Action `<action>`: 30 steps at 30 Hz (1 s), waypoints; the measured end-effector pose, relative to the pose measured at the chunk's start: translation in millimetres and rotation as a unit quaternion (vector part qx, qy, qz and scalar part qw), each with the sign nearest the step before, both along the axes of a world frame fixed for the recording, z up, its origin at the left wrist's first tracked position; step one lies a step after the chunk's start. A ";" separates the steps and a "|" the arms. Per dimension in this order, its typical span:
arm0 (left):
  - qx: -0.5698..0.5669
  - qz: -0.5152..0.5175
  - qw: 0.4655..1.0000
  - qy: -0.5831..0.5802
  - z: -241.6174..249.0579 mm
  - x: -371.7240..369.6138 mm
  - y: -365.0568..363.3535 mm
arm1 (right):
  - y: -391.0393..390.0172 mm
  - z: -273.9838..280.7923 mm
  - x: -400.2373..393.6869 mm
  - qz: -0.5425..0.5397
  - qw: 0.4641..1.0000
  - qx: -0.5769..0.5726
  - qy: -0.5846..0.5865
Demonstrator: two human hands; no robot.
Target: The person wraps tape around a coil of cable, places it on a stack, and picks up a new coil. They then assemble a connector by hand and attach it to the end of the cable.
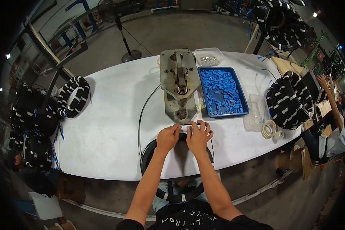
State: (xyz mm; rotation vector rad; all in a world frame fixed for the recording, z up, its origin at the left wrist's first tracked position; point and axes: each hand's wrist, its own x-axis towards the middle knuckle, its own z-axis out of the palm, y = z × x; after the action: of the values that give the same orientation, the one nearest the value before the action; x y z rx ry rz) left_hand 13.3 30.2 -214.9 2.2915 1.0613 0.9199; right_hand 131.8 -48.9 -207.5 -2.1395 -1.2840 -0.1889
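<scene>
The small, thin, dark piece (pixel 185 124) is between the left hand (pixel 168 138) and the right hand (pixel 197 138), about equally near to both, its long axis going left to right, just before the grey metal press (pixel 180 82). Fingers of both hands seem pinched on its ends. The white tabletop (pixel 111 134) gives wider room at left; the blue rectangular tray (pixel 228 115) is close at right
</scene>
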 end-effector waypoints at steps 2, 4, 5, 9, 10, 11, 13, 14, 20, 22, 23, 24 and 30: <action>-0.043 0.002 0.999 0.001 1.4 0.8 -3.0 | -0.1 -9.3 -2.1 -0.018 1.000 0.004 0.002; -0.045 0.001 0.999 0.008 -0.9 -0.2 -1.8 | 3.8 -8.9 -0.8 -0.010 1.000 0.011 0.005; -0.049 0.002 0.999 0.011 -2.3 0.0 -1.9 | 5.1 -10.6 -0.5 -0.005 1.000 0.016 0.015; -0.038 0.032 0.999 0.001 -5.4 1.7 2.5 | 17.8 -11.3 9.8 0.029 0.998 0.055 0.029; -0.035 0.038 0.999 -0.002 -4.2 3.3 4.6 | 23.2 -11.7 13.3 0.030 0.998 0.055 0.030; -0.033 0.045 0.998 -0.007 -3.1 5.3 6.1 | 28.9 -12.4 17.8 0.051 0.995 0.075 0.033; -0.031 0.053 0.998 -0.012 -3.5 10.0 9.1 | 36.8 -13.1 26.4 0.083 0.990 0.104 0.049; -0.027 0.062 0.998 -0.019 -3.0 11.8 10.9 | 38.4 -13.1 29.4 0.086 0.990 0.104 0.047; -0.060 0.043 0.997 -0.033 -0.4 12.6 27.1 | 42.4 -14.6 34.5 0.066 0.991 0.114 0.022; -0.055 0.045 0.997 -0.034 1.9 14.0 31.8 | 41.0 -13.6 34.9 0.043 0.995 0.084 0.013; -0.053 0.049 0.997 -0.036 2.9 15.1 33.3 | 41.7 -12.7 36.4 0.044 0.995 0.086 0.012; -0.052 0.049 0.997 -0.038 4.3 15.7 34.6 | 42.7 -14.5 39.0 0.045 0.995 0.081 0.032; -0.006 0.053 0.999 -0.010 2.0 18.0 32.9 | 47.6 -23.0 43.0 0.043 0.994 0.065 0.079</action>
State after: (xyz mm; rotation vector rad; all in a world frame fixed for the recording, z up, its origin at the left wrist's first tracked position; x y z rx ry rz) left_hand 31.2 63.1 -212.9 2.2300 1.1868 0.9716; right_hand 174.8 -1.3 -230.5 -1.9443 -1.2350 -0.0629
